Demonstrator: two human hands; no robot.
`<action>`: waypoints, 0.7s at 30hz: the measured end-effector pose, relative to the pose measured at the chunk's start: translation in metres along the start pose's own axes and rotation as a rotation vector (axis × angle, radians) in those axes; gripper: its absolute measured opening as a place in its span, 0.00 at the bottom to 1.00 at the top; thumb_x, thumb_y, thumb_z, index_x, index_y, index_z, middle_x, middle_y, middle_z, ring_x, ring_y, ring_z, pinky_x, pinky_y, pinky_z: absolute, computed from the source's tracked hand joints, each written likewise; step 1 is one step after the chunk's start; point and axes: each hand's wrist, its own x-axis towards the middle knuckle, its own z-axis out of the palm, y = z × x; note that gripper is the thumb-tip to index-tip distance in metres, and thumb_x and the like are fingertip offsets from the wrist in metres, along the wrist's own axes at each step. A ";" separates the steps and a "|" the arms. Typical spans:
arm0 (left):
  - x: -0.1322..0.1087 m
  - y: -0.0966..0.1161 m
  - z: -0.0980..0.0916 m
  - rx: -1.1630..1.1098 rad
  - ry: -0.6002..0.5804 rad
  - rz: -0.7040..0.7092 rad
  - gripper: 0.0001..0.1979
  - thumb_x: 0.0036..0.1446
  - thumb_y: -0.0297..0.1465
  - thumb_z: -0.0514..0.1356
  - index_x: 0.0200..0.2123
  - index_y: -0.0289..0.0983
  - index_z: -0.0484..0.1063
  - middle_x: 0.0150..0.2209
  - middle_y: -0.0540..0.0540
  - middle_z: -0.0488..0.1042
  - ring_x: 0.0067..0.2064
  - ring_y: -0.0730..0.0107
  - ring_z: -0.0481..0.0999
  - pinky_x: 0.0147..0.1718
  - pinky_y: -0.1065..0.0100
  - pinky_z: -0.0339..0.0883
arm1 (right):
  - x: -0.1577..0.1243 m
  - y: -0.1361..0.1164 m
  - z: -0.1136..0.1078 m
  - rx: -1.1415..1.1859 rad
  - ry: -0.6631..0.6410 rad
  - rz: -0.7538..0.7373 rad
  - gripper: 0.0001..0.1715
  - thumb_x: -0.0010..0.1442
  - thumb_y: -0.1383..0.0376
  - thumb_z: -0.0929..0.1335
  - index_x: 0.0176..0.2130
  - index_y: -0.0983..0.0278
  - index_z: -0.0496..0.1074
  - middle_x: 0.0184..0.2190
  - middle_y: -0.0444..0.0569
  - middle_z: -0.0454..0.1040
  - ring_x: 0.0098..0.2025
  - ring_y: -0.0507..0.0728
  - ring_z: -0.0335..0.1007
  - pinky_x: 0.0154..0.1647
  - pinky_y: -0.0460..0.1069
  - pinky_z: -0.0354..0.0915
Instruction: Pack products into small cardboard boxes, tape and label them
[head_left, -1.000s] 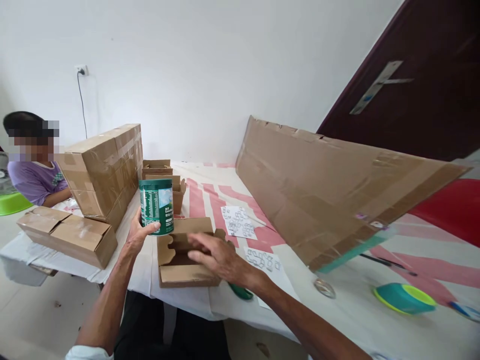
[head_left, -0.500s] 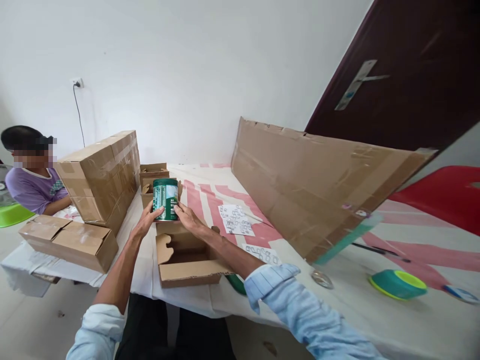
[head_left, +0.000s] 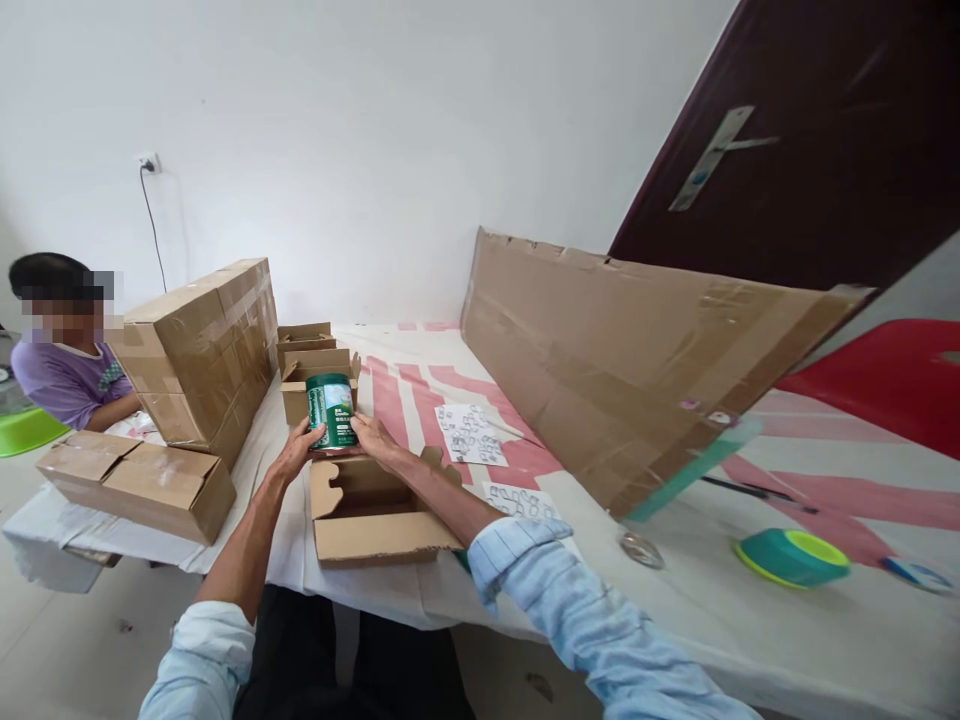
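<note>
A green canister (head_left: 331, 410) with a printed label is held upright between both hands. My left hand (head_left: 298, 447) grips its lower left side, and my right hand (head_left: 375, 440) presses on its lower right. Just below the canister, on the near side, an open cardboard box (head_left: 382, 545) rests on the table edge with its flaps up. Behind the canister stands another open cardboard box (head_left: 296, 400), partly covered by it. Farther back is one more open box (head_left: 304, 340).
Taped cartons (head_left: 202, 350) are stacked at the left, with a long closed box (head_left: 139, 485) before them. A person (head_left: 64, 370) sits beyond. A large cardboard panel (head_left: 637, 350) leans at the right. Printed sheets (head_left: 471, 435), a teal-and-yellow bowl (head_left: 795, 557) and a tape roll (head_left: 641, 549) lie on the cloth.
The canister has come slightly lower and turned, so more of its label front faces me. Both hands moved with it, keeping hold. The view has shifted a little.
</note>
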 end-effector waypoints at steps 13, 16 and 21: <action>-0.004 0.089 0.035 0.016 -0.059 0.481 0.43 0.58 0.50 0.71 0.72 0.44 0.66 0.71 0.44 0.69 0.73 0.44 0.66 0.69 0.50 0.65 | -0.025 -0.064 -0.022 0.076 0.281 -0.464 0.43 0.70 0.46 0.62 0.75 0.62 0.61 0.75 0.49 0.63 0.76 0.63 0.57 0.78 0.62 0.55; -0.004 0.102 0.038 0.024 -0.106 0.543 0.39 0.60 0.50 0.70 0.72 0.48 0.66 0.72 0.47 0.68 0.74 0.44 0.64 0.71 0.47 0.62 | -0.028 -0.077 -0.023 0.102 0.333 -0.582 0.41 0.70 0.44 0.64 0.73 0.61 0.66 0.71 0.52 0.68 0.74 0.64 0.61 0.77 0.62 0.56; -0.005 0.112 0.040 0.040 -0.163 0.618 0.39 0.62 0.49 0.69 0.73 0.50 0.64 0.73 0.50 0.66 0.76 0.42 0.59 0.75 0.42 0.53 | -0.032 -0.084 -0.020 0.177 0.392 -0.684 0.39 0.70 0.43 0.66 0.70 0.60 0.71 0.68 0.54 0.72 0.72 0.65 0.64 0.74 0.62 0.61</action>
